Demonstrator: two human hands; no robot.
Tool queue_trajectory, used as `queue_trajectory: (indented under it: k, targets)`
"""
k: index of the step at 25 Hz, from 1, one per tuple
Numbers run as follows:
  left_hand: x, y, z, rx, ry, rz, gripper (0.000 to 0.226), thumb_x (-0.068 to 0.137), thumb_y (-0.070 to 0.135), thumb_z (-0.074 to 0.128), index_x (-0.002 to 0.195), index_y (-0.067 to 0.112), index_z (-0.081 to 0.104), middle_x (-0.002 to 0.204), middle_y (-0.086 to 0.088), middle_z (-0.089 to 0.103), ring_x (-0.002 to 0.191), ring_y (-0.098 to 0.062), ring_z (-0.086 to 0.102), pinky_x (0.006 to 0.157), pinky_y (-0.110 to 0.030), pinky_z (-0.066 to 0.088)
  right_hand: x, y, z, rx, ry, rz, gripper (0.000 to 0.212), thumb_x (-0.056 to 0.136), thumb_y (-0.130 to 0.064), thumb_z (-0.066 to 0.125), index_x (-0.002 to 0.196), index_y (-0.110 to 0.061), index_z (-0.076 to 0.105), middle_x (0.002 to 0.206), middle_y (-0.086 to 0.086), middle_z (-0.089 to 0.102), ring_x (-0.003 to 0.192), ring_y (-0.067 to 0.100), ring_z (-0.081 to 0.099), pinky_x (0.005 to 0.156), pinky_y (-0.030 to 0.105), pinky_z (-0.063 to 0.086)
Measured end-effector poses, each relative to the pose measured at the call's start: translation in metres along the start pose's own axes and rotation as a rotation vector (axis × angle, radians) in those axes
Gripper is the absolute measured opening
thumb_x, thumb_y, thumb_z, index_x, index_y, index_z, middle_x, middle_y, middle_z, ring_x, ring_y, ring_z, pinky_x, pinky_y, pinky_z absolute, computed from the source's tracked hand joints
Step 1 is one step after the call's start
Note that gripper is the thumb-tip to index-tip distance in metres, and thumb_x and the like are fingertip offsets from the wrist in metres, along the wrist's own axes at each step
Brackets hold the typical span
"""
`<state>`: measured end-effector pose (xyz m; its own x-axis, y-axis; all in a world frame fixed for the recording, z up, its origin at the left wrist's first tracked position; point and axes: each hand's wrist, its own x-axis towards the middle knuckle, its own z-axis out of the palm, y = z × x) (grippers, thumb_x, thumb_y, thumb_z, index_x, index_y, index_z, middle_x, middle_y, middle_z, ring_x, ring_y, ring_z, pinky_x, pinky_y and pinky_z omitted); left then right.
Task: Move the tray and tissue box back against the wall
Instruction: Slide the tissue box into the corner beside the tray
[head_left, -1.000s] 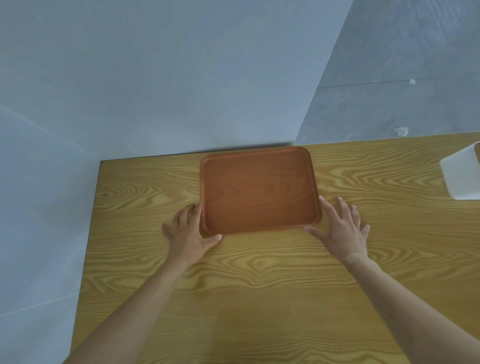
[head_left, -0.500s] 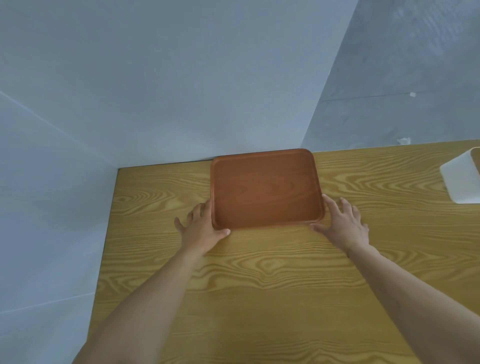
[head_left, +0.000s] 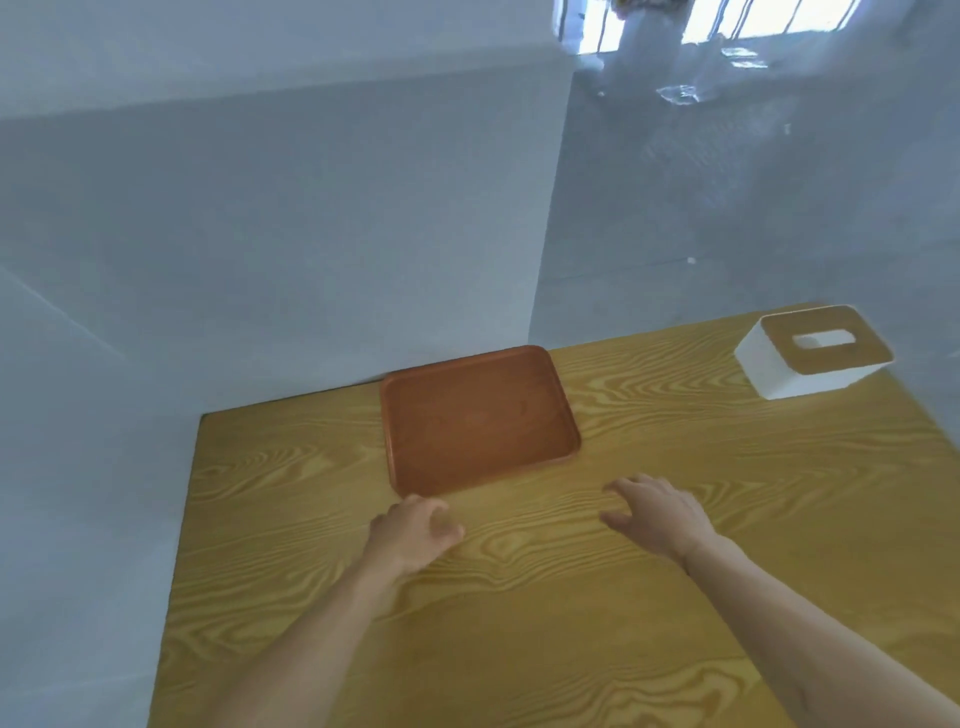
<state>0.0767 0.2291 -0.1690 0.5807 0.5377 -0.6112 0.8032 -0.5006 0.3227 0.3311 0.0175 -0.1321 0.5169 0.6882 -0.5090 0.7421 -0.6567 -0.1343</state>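
The reddish-brown wooden tray (head_left: 478, 421) lies flat on the table with its far edge against the pale wall. A white tissue box (head_left: 813, 353) with a wooden lid and a slot stands at the far right of the table, apart from the tray. My left hand (head_left: 413, 532) hovers just in front of the tray's near left corner, fingers loosely curled and holding nothing. Spread over the bare wood, my right hand (head_left: 654, 514) sits a little in front of the tray's near right corner and touches nothing.
The yellow wood-grain table (head_left: 519, 597) fills a corner formed by a white wall (head_left: 260, 260) on the left and behind, and a grey wall (head_left: 753, 208) behind the tissue box. A bright window (head_left: 727, 21) is at the top.
Both hands have let go of the tray's near corners and drawn back toward me. The view has tilted up and to the right, bringing the whole tissue box into sight.
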Motion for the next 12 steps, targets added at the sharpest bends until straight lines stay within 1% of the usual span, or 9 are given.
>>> queue_trajectory:
  k: [2, 4, 6, 9, 12]
  targets:
    - [-0.004, 0.023, -0.010, 0.054, -0.062, 0.149, 0.068, 0.087, 0.070, 0.050, 0.140, 0.029, 0.048, 0.141, -0.001, 0.050, 0.127, -0.021, 0.050, 0.104, -0.040, 0.042, -0.026, 0.013, -0.008, 0.023, 0.022, -0.016, 0.047, 0.094, -0.056, 0.050, 0.137, -0.036, 0.050, 0.138, -0.004, 0.056, 0.126, 0.022, 0.051, 0.097, 0.040, 0.044]
    - [-0.011, 0.053, -0.021, 0.121, -0.094, 0.271, 0.066, 0.087, 0.068, 0.052, 0.140, 0.027, 0.049, 0.142, -0.002, 0.049, 0.126, -0.022, 0.050, 0.104, -0.041, 0.043, -0.054, 0.032, -0.017, 0.044, 0.045, -0.032, 0.044, 0.095, -0.054, 0.051, 0.135, -0.037, 0.052, 0.138, -0.007, 0.057, 0.125, 0.019, 0.052, 0.097, 0.037, 0.044]
    - [-0.021, 0.087, -0.028, 0.183, -0.089, 0.359, 0.064, 0.087, 0.068, 0.051, 0.139, 0.031, 0.049, 0.143, 0.001, 0.046, 0.125, -0.021, 0.051, 0.103, -0.044, 0.044, -0.081, 0.053, -0.023, 0.055, 0.080, -0.033, 0.041, 0.094, -0.054, 0.051, 0.132, -0.040, 0.053, 0.136, -0.009, 0.059, 0.122, 0.017, 0.055, 0.095, 0.035, 0.045]
    - [-0.040, 0.144, -0.025, 0.331, -0.006, 0.462, 0.060, 0.088, 0.067, 0.047, 0.139, 0.035, 0.047, 0.143, 0.006, 0.047, 0.120, -0.022, 0.056, 0.099, -0.044, 0.047, -0.123, 0.093, -0.023, 0.069, 0.158, -0.003, 0.040, 0.095, -0.056, 0.050, 0.132, -0.042, 0.052, 0.132, -0.009, 0.062, 0.117, 0.015, 0.059, 0.092, 0.034, 0.048]
    - [-0.065, 0.207, -0.007, 0.469, 0.149, 0.594, 0.058, 0.093, 0.061, 0.045, 0.141, 0.029, 0.048, 0.143, 0.002, 0.051, 0.121, -0.021, 0.055, 0.102, -0.039, 0.044, -0.164, 0.143, -0.021, 0.053, 0.240, 0.030, 0.041, 0.095, -0.056, 0.050, 0.133, -0.041, 0.051, 0.132, -0.012, 0.061, 0.117, 0.014, 0.059, 0.090, 0.032, 0.049]
